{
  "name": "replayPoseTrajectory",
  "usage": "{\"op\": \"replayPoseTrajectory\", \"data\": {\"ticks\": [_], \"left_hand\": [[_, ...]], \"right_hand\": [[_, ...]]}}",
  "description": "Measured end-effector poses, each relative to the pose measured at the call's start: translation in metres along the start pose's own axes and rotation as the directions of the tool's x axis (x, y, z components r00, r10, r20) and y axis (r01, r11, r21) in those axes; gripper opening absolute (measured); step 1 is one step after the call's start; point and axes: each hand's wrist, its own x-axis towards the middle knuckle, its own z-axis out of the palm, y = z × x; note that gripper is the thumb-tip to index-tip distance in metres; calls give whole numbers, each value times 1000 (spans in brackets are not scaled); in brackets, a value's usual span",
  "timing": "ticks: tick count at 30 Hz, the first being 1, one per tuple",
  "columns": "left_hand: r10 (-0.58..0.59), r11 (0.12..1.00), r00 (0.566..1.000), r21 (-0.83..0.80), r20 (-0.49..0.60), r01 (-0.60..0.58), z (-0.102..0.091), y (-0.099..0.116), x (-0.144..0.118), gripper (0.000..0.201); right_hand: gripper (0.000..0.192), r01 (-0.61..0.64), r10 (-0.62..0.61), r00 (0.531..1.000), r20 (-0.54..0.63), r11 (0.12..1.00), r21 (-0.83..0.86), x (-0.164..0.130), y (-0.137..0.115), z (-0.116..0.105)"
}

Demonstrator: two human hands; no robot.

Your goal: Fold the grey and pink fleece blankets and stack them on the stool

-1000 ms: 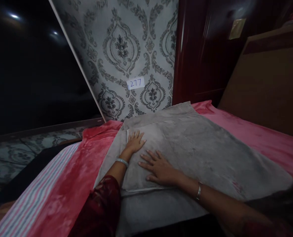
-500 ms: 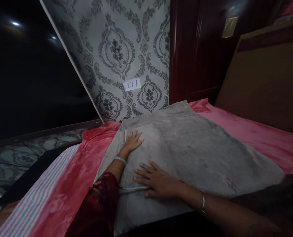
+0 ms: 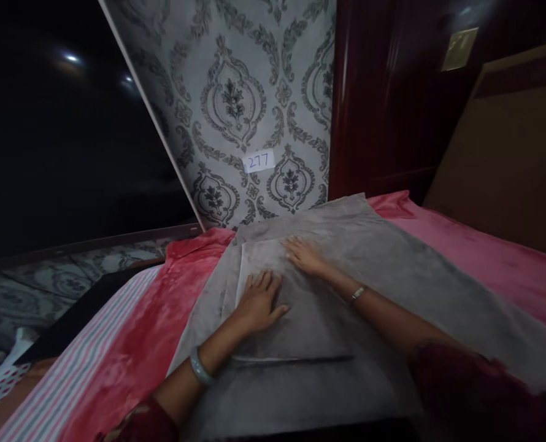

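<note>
A grey plush blanket [image 3: 388, 270] lies spread out, with a folded grey section [image 3: 300, 331] resting on its left part. My left hand [image 3: 259, 302] lies on this folded section near its left edge, fingers spread. Farther back, my right hand [image 3: 304, 255] rests flat on the fold close to its far edge, with its fingers stretched out. Neither hand grasps anything. A thin dark gap runs along the fold's near edge. My left wrist wears a pale bangle [image 3: 200, 367], and my right wrist a silvery one [image 3: 356, 294].
Pink-red cloth [image 3: 139, 331] lies under the grey blanket and shows at both sides. Striped fabric [image 3: 84, 344] is at the left. A large dark screen [image 3: 70, 141] and patterned wall [image 3: 236, 116] stand behind. A brown panel [image 3: 516, 166] leans at right.
My right hand has moved from the near side of the fold to its far edge. My left hand has come nearer to me. The view has shifted slightly.
</note>
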Motion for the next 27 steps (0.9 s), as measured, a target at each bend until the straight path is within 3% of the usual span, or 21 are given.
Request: {"op": "replayPoseTrajectory", "data": {"ticks": [3, 6, 12, 16, 20, 27], "left_hand": [[-87, 996, 996, 12, 1, 87, 14, -3, -10, 78], [-158, 987, 987, 3, -36, 159, 33, -7, -15, 78], [-161, 986, 985, -66, -67, 156, 43, -9, -19, 79], [-163, 980, 985, -126, -54, 155, 42, -10, -21, 84], [-153, 976, 985, -165, -77, 138, 48, -13, -24, 86], [-129, 973, 991, -198, -35, 120, 52, -14, -25, 89]], "right_hand": [[58, 54, -41, 990, 134, 994, -92, 24, -10, 22], [59, 118, -96, 967, 234, 990, -81, 31, -11, 44], [63, 165, -146, 950, 278, 985, -49, 44, -2, 52], [63, 317, -302, 921, 247, 948, -22, 73, -17, 55], [61, 372, -354, 891, 283, 928, -10, 102, -24, 70], [57, 401, -403, 865, 299, 913, 70, 120, -8, 86]]}}
